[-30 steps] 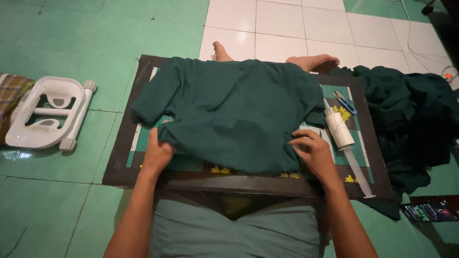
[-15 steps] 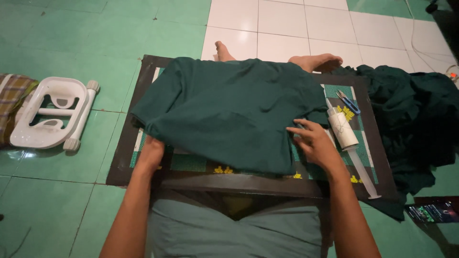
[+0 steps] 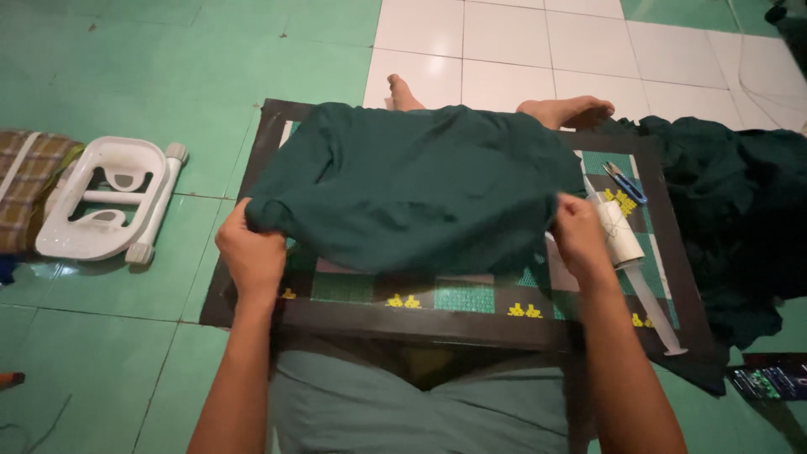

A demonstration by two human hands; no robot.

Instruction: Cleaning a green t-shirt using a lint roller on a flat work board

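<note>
Both forearms reach forward from the bottom of the view, roughly parallel, wrists bent slightly down. The left hand has its fingers curled shut around the near left corner of a dark green cloth, the fabric bunched inside the fist; the right hand pinches the near right edge of the same cloth between thumb and bent fingers. The cloth is one piece, spread and sagging between the two hands over a dark-framed mat with green and grey squares and small yellow marks, which lies on the floor over the person's lap. Two bare feet stick out beyond the far edge of the cloth; the legs between them and the lap are hidden under it. The fingertips of both hands are tucked into the fabric and cannot be seen. On the right part of the mat lies one white roller with a long pale handle, its upper end partly covered by the right hand, and one small pair of blue-handled snips. A heap of dark green fabric lies to the right, cut off by the frame edge. To the left stand one white plastic stool tipped on its side and a checked cloth, partly out of view.
</note>
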